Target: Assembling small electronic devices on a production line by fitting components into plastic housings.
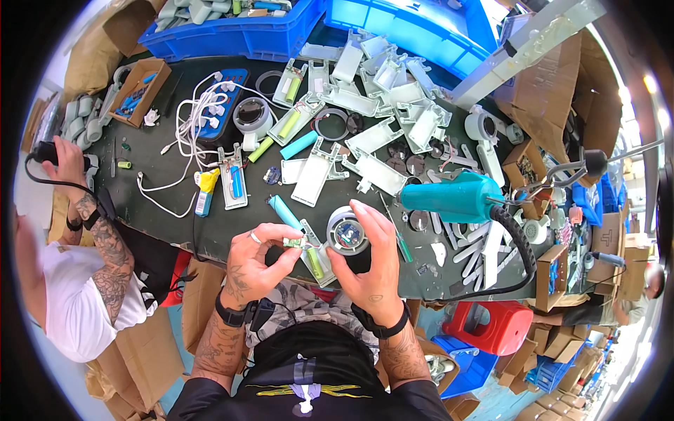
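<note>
My right hand holds a round white housing between thumb and fingers; a small circuit board with wires shows in its open face. A small pale-green and white piece, too small to name, is pinched between the thumb and forefinger of my left hand. Between my hands, a white plastic casing with a green battery cell in it lies at the table's near edge. Just beyond my left hand is a light-blue cylindrical cell.
A teal power screwdriver hangs at right on a coiled black cord. White casings are heaped across the dark table, with blue bins behind. White cables lie at left. A co-worker's hand grips a dark tool at far left.
</note>
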The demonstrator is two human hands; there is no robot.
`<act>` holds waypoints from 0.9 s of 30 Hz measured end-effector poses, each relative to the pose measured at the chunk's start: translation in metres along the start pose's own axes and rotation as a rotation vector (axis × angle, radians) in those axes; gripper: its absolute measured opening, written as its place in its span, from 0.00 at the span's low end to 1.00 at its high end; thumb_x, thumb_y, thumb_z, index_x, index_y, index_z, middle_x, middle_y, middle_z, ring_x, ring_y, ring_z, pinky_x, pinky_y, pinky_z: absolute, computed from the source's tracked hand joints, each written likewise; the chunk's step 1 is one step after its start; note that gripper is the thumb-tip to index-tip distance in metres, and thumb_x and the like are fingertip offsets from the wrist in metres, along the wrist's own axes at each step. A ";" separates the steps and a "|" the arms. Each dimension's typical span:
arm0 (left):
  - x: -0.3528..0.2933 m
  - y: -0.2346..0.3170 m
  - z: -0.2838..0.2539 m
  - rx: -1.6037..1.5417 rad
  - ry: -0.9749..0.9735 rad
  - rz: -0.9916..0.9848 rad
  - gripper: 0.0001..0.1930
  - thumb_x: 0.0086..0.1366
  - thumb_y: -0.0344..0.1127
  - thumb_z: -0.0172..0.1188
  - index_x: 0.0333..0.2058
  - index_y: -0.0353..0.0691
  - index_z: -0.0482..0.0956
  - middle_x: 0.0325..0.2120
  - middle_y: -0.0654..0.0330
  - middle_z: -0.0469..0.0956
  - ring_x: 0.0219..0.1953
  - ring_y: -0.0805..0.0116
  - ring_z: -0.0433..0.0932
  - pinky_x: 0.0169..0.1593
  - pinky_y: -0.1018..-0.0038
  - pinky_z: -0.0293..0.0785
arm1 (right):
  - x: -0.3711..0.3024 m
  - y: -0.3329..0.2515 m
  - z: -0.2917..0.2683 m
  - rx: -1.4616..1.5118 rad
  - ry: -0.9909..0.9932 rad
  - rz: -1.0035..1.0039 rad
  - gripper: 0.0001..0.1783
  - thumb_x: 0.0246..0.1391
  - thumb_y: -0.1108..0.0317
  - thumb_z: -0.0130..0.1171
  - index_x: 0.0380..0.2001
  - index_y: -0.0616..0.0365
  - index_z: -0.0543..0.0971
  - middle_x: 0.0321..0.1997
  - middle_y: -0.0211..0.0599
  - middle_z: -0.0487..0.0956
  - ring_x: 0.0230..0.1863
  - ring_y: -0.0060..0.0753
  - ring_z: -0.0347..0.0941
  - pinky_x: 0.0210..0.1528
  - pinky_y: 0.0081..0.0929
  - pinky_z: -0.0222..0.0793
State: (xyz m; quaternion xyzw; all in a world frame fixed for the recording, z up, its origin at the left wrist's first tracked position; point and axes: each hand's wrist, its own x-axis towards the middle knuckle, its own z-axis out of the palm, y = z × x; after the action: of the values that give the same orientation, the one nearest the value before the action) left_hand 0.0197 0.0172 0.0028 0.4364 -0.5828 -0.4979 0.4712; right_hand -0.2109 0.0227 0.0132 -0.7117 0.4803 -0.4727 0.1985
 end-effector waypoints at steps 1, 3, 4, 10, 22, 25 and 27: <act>0.000 0.001 -0.001 0.001 0.001 0.000 0.14 0.66 0.19 0.70 0.49 0.32 0.86 0.40 0.55 0.89 0.42 0.70 0.88 0.49 0.73 0.84 | 0.000 0.000 0.000 -0.006 -0.003 0.004 0.48 0.49 0.79 0.78 0.74 0.60 0.69 0.73 0.51 0.76 0.71 0.56 0.74 0.73 0.48 0.70; 0.001 0.002 -0.004 0.051 -0.031 0.008 0.12 0.68 0.19 0.68 0.50 0.32 0.85 0.40 0.56 0.88 0.42 0.70 0.88 0.49 0.74 0.84 | 0.000 0.000 0.001 -0.012 -0.007 0.005 0.49 0.49 0.79 0.78 0.74 0.60 0.69 0.73 0.51 0.76 0.70 0.56 0.74 0.73 0.48 0.70; 0.001 0.002 -0.004 0.051 -0.029 0.009 0.12 0.68 0.19 0.68 0.50 0.32 0.85 0.40 0.56 0.88 0.42 0.70 0.88 0.49 0.74 0.84 | 0.000 0.000 0.002 -0.011 0.002 0.025 0.47 0.50 0.79 0.77 0.74 0.60 0.69 0.73 0.51 0.76 0.71 0.56 0.74 0.72 0.48 0.70; 0.006 0.009 0.013 -0.180 0.155 -0.138 0.09 0.73 0.21 0.66 0.50 0.32 0.85 0.37 0.56 0.88 0.40 0.72 0.87 0.47 0.74 0.83 | 0.009 -0.005 0.007 -0.231 0.039 0.001 0.32 0.57 0.75 0.73 0.65 0.57 0.79 0.70 0.49 0.77 0.71 0.59 0.72 0.72 0.55 0.68; 0.017 0.005 -0.001 -0.034 0.076 -0.078 0.08 0.74 0.22 0.64 0.50 0.33 0.84 0.41 0.59 0.87 0.41 0.74 0.86 0.49 0.75 0.83 | 0.023 -0.011 0.036 -0.303 0.022 -0.128 0.14 0.54 0.73 0.76 0.43 0.53 0.85 0.53 0.30 0.86 0.69 0.51 0.75 0.75 0.60 0.63; 0.017 -0.001 0.001 -0.029 0.079 -0.067 0.08 0.74 0.21 0.65 0.50 0.32 0.84 0.40 0.60 0.87 0.42 0.75 0.86 0.49 0.75 0.83 | 0.023 -0.011 0.038 -0.326 0.007 -0.147 0.13 0.53 0.73 0.76 0.41 0.52 0.83 0.51 0.30 0.85 0.69 0.50 0.75 0.76 0.60 0.61; 0.018 -0.003 0.003 -0.031 0.115 -0.037 0.08 0.72 0.21 0.67 0.49 0.33 0.85 0.39 0.60 0.88 0.41 0.74 0.87 0.48 0.75 0.84 | 0.024 -0.013 0.040 -0.334 -0.002 -0.153 0.13 0.52 0.74 0.75 0.39 0.52 0.82 0.49 0.30 0.84 0.69 0.50 0.75 0.76 0.61 0.61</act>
State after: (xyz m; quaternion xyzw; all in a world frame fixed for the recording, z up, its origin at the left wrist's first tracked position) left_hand 0.0140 0.0001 0.0016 0.4674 -0.5389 -0.4897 0.5013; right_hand -0.1681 0.0004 0.0153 -0.7696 0.4964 -0.3995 0.0414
